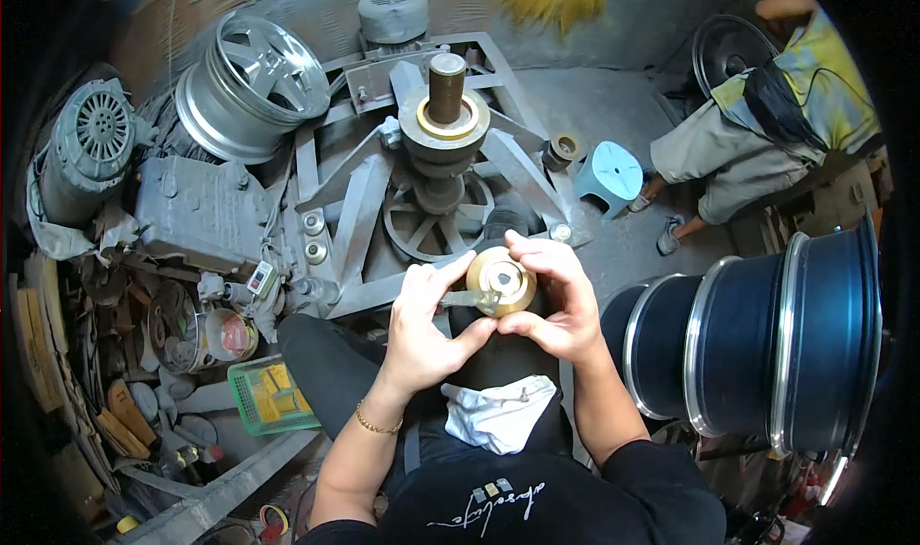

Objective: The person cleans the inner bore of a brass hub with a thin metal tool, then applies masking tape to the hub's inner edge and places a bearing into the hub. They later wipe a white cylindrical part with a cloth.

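Between my hands, above my lap, is a round brass-coloured piece (516, 296) with pale rings and a small dark hole in its middle. My left hand (428, 320) is closed at its left side, thumb and fingers at its edge. A short translucent strip (465, 298), like tape, crosses from the left fingers onto its face. My right hand (563, 301) grips the opposite side, with fingers over the top and thumb below. The two thumbs nearly meet under it. A crumpled white cloth (500, 413) lies on my lap.
Ahead stands a metal frame (369, 195) with a threaded shaft (447, 90). Wheel rims (733, 349) line the right; another rim (259, 85) sits far left. A blue stool (611, 173), tape roll (563, 148) and person (767, 133) are at right. A green basket (251, 403) is at left.
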Demonstrator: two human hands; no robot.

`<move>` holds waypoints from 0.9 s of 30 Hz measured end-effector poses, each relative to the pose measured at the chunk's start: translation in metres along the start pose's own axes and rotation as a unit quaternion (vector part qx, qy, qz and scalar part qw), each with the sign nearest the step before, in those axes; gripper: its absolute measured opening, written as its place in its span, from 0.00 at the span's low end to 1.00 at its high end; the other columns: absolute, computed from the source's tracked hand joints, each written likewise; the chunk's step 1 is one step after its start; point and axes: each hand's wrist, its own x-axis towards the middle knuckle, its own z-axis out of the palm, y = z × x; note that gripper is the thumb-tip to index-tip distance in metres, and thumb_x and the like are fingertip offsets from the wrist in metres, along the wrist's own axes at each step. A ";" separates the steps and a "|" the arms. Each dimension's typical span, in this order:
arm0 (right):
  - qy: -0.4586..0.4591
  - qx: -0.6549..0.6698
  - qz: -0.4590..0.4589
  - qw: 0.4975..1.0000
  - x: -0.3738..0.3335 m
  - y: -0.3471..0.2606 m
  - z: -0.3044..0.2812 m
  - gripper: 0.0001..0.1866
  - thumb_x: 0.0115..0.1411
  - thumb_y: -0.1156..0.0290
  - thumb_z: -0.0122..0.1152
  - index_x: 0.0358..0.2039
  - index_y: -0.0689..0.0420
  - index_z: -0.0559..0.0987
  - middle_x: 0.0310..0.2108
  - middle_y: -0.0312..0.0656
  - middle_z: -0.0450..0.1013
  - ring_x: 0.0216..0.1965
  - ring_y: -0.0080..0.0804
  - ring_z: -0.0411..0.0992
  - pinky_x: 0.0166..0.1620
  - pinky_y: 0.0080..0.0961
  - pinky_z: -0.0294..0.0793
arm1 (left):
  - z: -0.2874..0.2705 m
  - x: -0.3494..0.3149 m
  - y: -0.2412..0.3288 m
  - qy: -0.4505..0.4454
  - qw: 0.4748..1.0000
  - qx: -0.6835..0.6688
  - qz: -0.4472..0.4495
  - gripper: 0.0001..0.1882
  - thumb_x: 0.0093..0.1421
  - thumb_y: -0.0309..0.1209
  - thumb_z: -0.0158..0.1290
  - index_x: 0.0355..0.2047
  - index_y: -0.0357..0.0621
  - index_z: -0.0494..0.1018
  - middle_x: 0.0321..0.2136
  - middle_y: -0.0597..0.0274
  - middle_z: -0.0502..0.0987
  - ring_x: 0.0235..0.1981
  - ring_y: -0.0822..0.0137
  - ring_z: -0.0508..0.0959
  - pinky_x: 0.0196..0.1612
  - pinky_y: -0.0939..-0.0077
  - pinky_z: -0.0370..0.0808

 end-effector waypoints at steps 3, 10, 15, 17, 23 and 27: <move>-0.016 -0.025 0.029 0.999 0.002 0.001 -0.004 0.36 0.46 0.69 0.79 0.55 0.63 0.74 0.56 0.54 0.72 0.59 0.48 0.70 0.63 0.39 0.67 | 0.004 -0.001 -0.006 0.012 1.000 -0.019 -0.013 0.36 0.44 0.34 0.72 0.54 0.39 0.75 0.31 0.58 0.74 0.31 0.64 0.69 0.33 0.72 0.67; 0.008 0.039 0.077 0.996 -0.004 0.001 -0.002 0.36 0.48 0.70 0.78 0.57 0.63 0.73 0.58 0.53 0.70 0.61 0.45 0.69 0.63 0.38 0.66 | 0.008 -0.001 -0.006 0.011 1.000 -0.011 -0.019 0.35 0.45 0.35 0.73 0.53 0.38 0.76 0.28 0.61 0.71 0.29 0.65 0.67 0.32 0.72 0.67; -0.012 0.020 0.082 0.996 -0.007 0.006 -0.007 0.39 0.48 0.68 0.78 0.59 0.63 0.70 0.59 0.52 0.68 0.63 0.45 0.67 0.65 0.37 0.63 | 0.008 0.001 -0.003 0.002 0.998 -0.033 -0.060 0.36 0.44 0.36 0.73 0.54 0.38 0.76 0.28 0.61 0.70 0.29 0.66 0.66 0.33 0.72 0.67; 0.001 0.055 0.088 0.995 -0.007 0.005 -0.007 0.43 0.47 0.67 0.79 0.61 0.64 0.68 0.61 0.52 0.66 0.64 0.44 0.65 0.67 0.38 0.61 | 0.009 0.001 -0.003 0.006 0.997 -0.045 -0.055 0.36 0.45 0.37 0.72 0.54 0.39 0.75 0.29 0.62 0.70 0.28 0.67 0.65 0.32 0.74 0.66; 0.127 0.034 0.101 0.986 -0.005 -0.001 -0.021 0.47 0.58 0.38 0.59 0.63 0.67 0.62 0.63 0.57 0.62 0.65 0.46 0.63 0.66 0.42 0.61 | 0.008 -0.018 -0.030 0.095 0.970 -0.208 -0.078 0.27 0.62 0.42 0.58 0.55 0.38 0.71 0.34 0.68 0.70 0.30 0.75 0.64 0.35 0.82 0.63; 0.170 -0.082 -0.077 0.979 -0.004 -0.031 -0.030 0.37 0.59 0.45 0.57 0.56 0.67 0.69 0.50 0.53 0.69 0.49 0.43 0.69 0.51 0.38 0.71 | -0.005 -0.033 -0.023 0.171 0.972 -0.159 -0.004 0.17 0.67 0.32 0.49 0.51 0.34 0.71 0.38 0.56 0.76 0.34 0.68 0.72 0.40 0.72 0.71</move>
